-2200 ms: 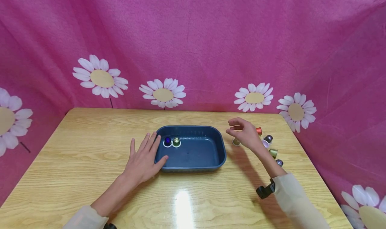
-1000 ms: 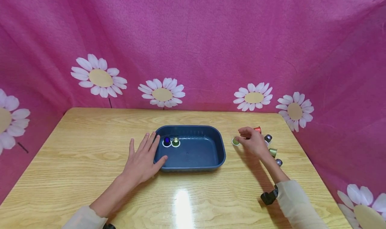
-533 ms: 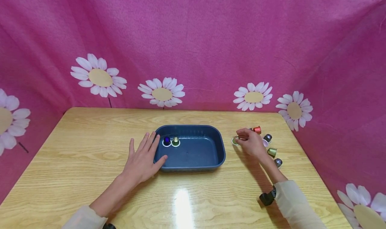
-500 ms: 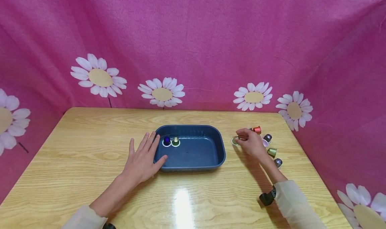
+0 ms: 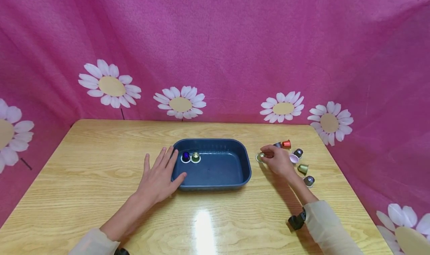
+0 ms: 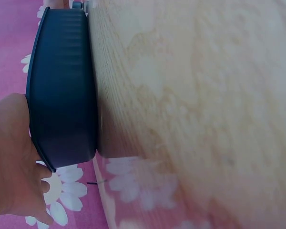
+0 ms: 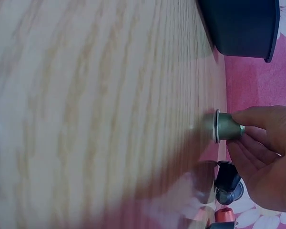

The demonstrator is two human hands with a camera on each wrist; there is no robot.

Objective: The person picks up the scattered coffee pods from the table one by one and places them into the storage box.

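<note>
A green coffee capsule [image 7: 229, 127] stands rim-down on the table to the right of the dark blue tub, and my right hand [image 5: 277, 160] pinches it between thumb and fingers. My left hand [image 5: 158, 178] lies with spread fingers over the left wall of the tub [image 5: 215, 188]. Inside the tub, at its left, a blue coffee capsule [image 5: 186, 156] and a green-gold one [image 5: 196, 156] stand side by side. In the left wrist view, the left hand [image 6: 12, 162] touches the tub's rim.
More capsules lie right of the right hand: a red one [image 5: 286, 144], a dark one [image 5: 298, 152], a lilac one [image 5: 293, 158], an olive-green one [image 5: 303, 168] and a grey one [image 5: 309, 180]. A pink flowered cloth [image 5: 215, 61] hangs behind the wooden table [image 5: 100, 154].
My right hand went down and right, past the capsule, then back left to it, and now pinches the green capsule. My left hand stays on the tub.
</note>
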